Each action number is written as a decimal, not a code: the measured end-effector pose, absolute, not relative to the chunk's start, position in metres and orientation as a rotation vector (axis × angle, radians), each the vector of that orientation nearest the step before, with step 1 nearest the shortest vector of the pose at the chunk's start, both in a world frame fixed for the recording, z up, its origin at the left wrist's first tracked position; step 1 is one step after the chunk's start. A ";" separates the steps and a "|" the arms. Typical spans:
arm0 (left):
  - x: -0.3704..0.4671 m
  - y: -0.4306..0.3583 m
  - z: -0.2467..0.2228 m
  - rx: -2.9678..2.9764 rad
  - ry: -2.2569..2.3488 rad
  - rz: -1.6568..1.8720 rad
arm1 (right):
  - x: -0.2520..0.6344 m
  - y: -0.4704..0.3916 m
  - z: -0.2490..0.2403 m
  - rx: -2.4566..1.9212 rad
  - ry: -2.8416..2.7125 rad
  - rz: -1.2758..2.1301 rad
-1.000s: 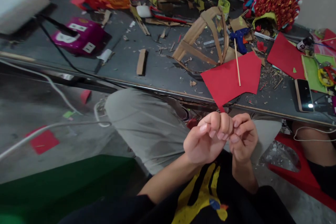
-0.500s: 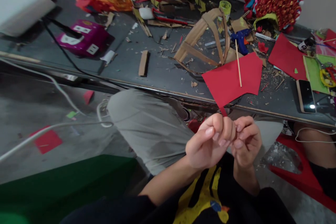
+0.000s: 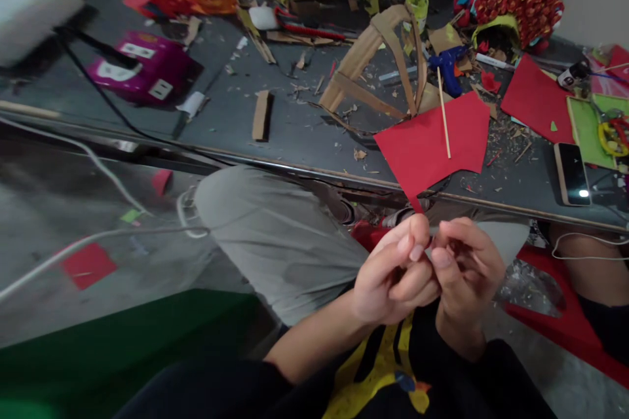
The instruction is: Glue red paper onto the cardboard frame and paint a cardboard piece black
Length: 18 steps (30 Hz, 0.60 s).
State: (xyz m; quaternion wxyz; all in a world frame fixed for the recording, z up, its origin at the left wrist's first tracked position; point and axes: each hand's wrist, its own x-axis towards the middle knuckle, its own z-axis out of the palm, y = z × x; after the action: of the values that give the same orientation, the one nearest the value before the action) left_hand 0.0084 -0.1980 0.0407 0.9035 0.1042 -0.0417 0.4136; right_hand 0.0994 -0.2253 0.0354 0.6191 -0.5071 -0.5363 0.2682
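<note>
My left hand (image 3: 393,278) and my right hand (image 3: 466,268) are held together in front of my chest, just below the table edge. Their fingertips meet and press against each other, and no object shows between them. Directly above them a red paper sheet (image 3: 432,144) lies on the dark table (image 3: 285,131), its pointed corner hanging over the edge close to my fingers. A thin wooden stick (image 3: 445,118) rests across that sheet. My knee in grey trousers (image 3: 275,236) is to the left of my hands.
Behind the red sheet stand a bent cardboard frame (image 3: 373,69) and a blue glue gun (image 3: 448,65). A phone (image 3: 570,173) lies at the right, a purple box (image 3: 142,69) at the left. Paper scraps litter the table. Another person's bare knee (image 3: 584,262) is at the right.
My hands have sunk slightly and shifted right. The left fingers have uncurled a little and now pinch against the right fingertips. The things on the table have not moved.
</note>
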 end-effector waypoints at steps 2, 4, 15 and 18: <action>0.008 -0.200 0.041 0.197 -0.084 0.845 | 0.099 -0.224 0.042 -1.166 -1.267 0.681; 0.007 -0.200 0.042 0.176 -0.101 0.837 | 0.098 -0.222 0.046 -1.145 -1.271 0.722; 0.005 -0.200 0.041 0.131 -0.159 0.768 | 0.098 -0.221 0.049 -1.092 -1.275 0.754; 0.004 -0.201 0.040 0.121 -0.160 0.768 | 0.099 -0.221 0.049 -1.102 -1.296 0.727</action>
State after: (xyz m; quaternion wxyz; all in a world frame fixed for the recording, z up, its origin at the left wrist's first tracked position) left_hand 0.0043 -0.2011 0.0401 0.9223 0.0587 -0.0778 0.3739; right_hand 0.0992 -0.2206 0.0494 0.6017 -0.4758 -0.5595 0.3138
